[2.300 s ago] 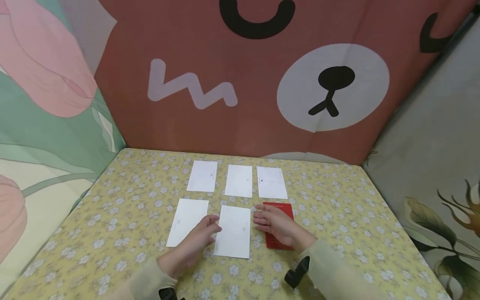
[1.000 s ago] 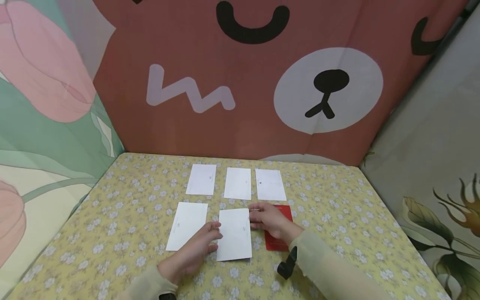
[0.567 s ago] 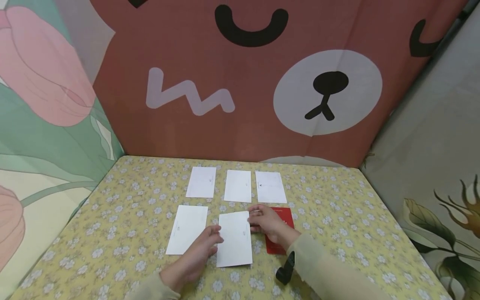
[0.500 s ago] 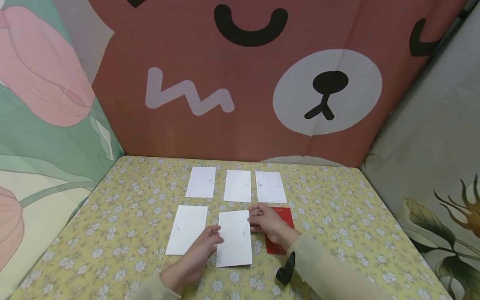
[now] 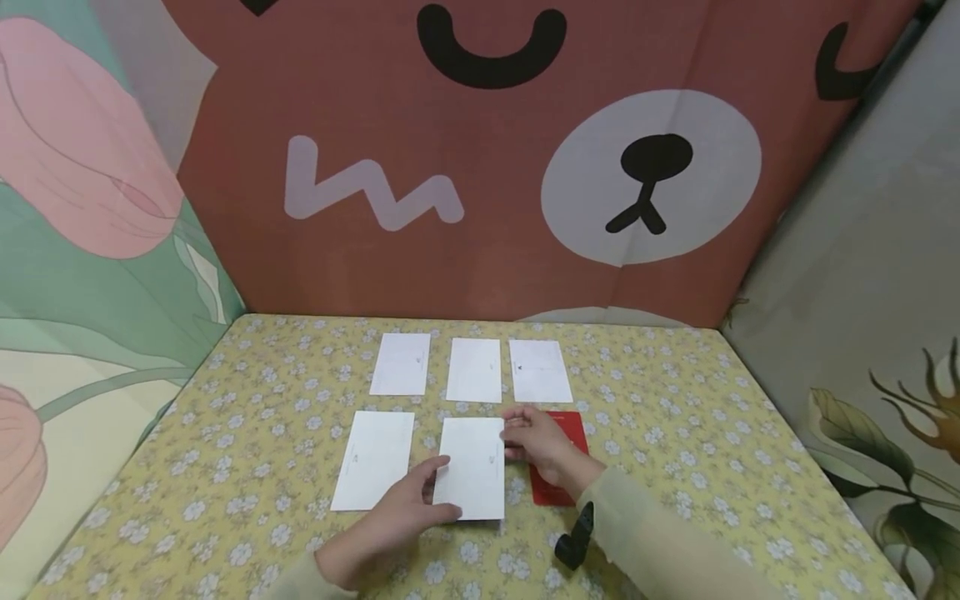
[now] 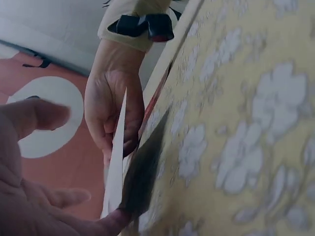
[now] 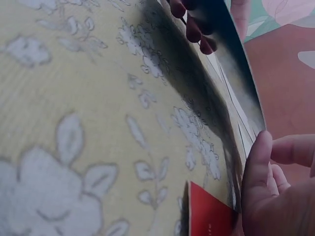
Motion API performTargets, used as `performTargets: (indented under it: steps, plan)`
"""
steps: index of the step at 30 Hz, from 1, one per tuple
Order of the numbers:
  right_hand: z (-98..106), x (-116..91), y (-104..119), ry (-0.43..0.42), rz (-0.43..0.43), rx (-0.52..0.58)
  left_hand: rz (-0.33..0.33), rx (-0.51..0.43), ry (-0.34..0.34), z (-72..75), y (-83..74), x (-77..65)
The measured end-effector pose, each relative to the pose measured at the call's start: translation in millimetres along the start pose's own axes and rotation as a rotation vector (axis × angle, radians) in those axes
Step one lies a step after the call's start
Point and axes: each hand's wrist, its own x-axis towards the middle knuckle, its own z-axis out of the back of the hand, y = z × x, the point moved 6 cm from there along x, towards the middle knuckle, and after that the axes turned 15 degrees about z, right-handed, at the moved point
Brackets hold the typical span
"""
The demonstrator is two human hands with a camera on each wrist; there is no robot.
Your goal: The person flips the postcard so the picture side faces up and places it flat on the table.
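Observation:
A white postcard (image 5: 471, 471) with small print is tilted up off the table in front of me; its underside is dark in both wrist views. My right hand (image 5: 542, 443) pinches the right edge near the far corner, thumb (image 7: 257, 164) at the rim. Around the left edge my left hand (image 5: 401, 504) spreads thumb and index finger wide. Some left fingertips (image 7: 199, 37) show below the card in the right wrist view, and one left finger (image 6: 110, 222) meets its near edge in the left wrist view. Another postcard (image 5: 373, 460) lies flat just left of it.
Three more white postcards lie in a far row: left (image 5: 401, 364), middle (image 5: 474, 369) and right (image 5: 540, 371). A red card or packet (image 5: 566, 433) lies partly under my right forearm. The flowered tablecloth (image 5: 660, 467) meets a printed backdrop (image 5: 360, 275) behind.
The postcard lay flat at first, then its edges rose from the table. My right hand moved left and took its edge. My left thumb and index finger have just spread apart.

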Motion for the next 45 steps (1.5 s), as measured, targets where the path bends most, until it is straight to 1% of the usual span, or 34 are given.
performTargets:
  steps: [3, 4, 7, 9, 12, 15, 19, 22, 26, 30, 33, 36, 39, 41, 43, 45]
  plan:
    - [1, -1, 2, 0.003, 0.002, 0.016, -0.101, 0.113, -0.001, 0.3, -3.6, -2.3]
    - [2, -1, 3, 0.003, 0.002, 0.025, -0.138, 0.151, -0.013, 0.9, -4.9, -3.5]
    - [3, -2, 5, 0.005, 0.006, 0.038, -0.226, 0.259, -0.085, 3.6, -7.9, -7.1]
    - [5, -2, 6, 0.001, 0.012, 0.042, -0.262, 0.317, -0.144, 5.8, -9.9, -9.2]
    - [8, -2, 7, -0.008, 0.016, 0.039, -0.284, 0.355, -0.183, 7.5, -11.6, -11.1]
    - [10, -1, 7, -0.016, 0.005, 0.048, -0.294, 0.354, -0.199, 9.0, -12.7, -13.0]
    - [12, 0, 6, -0.037, -0.027, 0.100, -0.320, 0.323, -0.220, 11.4, -14.6, -15.5]
    - [13, 0, 6, -0.036, -0.034, 0.123, -0.361, 0.289, -0.237, 14.1, -18.6, -17.5]
    - [11, -2, 3, -0.003, -0.006, 0.102, -0.424, 0.245, -0.294, 23.3, -25.6, -20.4]
    - [7, -5, 0, 0.037, 0.017, 0.073, -0.454, 0.205, -0.387, 36.3, -32.5, -23.9]
    - [3, -9, -1, 0.073, 0.037, 0.049, -0.466, 0.199, -0.456, 43.6, -38.5, -26.1]
    - [0, -14, -1, 0.108, 0.051, 0.031, -0.505, 0.218, -0.517, 48.1, -45.8, -28.0]
    - [-2, -17, 0, 0.119, 0.051, -0.001, -0.575, 0.240, -0.555, 51.6, -53.9, -29.5]
    - [-2, -19, 1, 0.119, 0.053, -0.031, -0.611, 0.245, -0.567, 54.7, -59.1, -29.8]
    - [-3, -21, 2, 0.123, 0.067, -0.060, -0.620, 0.230, -0.574, 58.9, -62.7, -28.6]
    - [-4, -24, 4, 0.135, 0.090, -0.078, -0.605, 0.198, -0.577, 64.0, -64.8, -25.7]
